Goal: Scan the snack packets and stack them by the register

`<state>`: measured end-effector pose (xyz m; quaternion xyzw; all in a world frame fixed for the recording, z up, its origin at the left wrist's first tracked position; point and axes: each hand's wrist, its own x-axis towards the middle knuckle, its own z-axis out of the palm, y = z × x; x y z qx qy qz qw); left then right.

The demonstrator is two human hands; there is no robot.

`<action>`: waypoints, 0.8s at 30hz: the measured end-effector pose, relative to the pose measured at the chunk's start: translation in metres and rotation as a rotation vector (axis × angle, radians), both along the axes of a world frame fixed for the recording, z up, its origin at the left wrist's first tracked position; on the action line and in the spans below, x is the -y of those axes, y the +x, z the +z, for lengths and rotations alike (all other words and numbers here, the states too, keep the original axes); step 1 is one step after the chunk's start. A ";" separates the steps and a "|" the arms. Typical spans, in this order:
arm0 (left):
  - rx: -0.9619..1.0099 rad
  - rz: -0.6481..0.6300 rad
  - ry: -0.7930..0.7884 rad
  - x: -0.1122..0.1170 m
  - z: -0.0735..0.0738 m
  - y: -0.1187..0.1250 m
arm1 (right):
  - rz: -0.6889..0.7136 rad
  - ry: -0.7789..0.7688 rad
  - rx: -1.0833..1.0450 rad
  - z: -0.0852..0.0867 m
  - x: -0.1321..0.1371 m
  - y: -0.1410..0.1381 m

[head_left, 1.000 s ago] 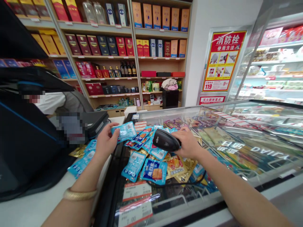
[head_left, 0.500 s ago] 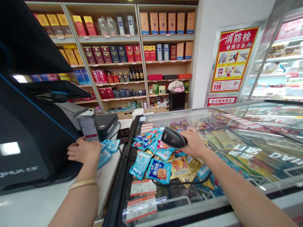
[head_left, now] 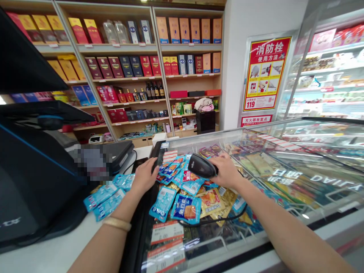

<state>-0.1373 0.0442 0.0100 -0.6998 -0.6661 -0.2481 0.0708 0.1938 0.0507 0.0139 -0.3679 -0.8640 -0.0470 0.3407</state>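
My right hand [head_left: 226,168] grips a black barcode scanner [head_left: 201,165] by its handle, just above a heap of snack packets. My left hand [head_left: 145,175] reaches over the dark freezer edge with fingers stretched out and nothing visible in it. Nearest its fingertips are blue packets [head_left: 172,167] at the heap's left side. In front of the heap lie a blue packet [head_left: 186,208] with a dark-blue label and a gold packet [head_left: 212,201]. More blue packets [head_left: 109,206] rest on the white counter, partly behind my left forearm.
A glass-topped freezer [head_left: 204,250] bears the heap and price tags [head_left: 167,232]. The scanner's black cable [head_left: 218,220] loops across the glass. A black checkout terminal [head_left: 34,182] stands left on the white counter [head_left: 65,235]. Behind are shelves of boxes [head_left: 131,66] and a red-and-yellow poster [head_left: 265,74].
My left hand has moved right, from the counter packets beside the terminal to the heap's left edge. The scanner stays in my right hand over the heap. The view has shifted slightly.
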 end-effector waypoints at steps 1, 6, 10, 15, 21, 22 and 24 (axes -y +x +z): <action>-0.058 0.005 -0.068 -0.003 -0.003 0.006 | 0.003 -0.001 -0.001 -0.001 0.000 0.000; -0.158 0.008 -0.346 -0.007 -0.012 0.024 | 0.002 -0.011 0.002 -0.003 0.000 -0.001; -0.106 0.057 -0.310 -0.005 -0.011 0.024 | -0.002 -0.017 0.016 -0.002 0.000 -0.001; -0.156 0.113 -0.244 -0.002 -0.006 0.022 | -0.012 -0.035 0.050 0.000 0.002 -0.002; -0.161 0.214 -0.221 0.000 -0.002 0.018 | -0.009 -0.042 0.053 -0.001 0.003 -0.003; -0.155 0.223 -0.214 0.000 -0.002 0.018 | -0.007 -0.043 0.054 -0.001 0.003 -0.003; -0.137 0.226 -0.195 0.000 -0.002 0.016 | -0.002 -0.042 0.050 -0.002 0.002 -0.003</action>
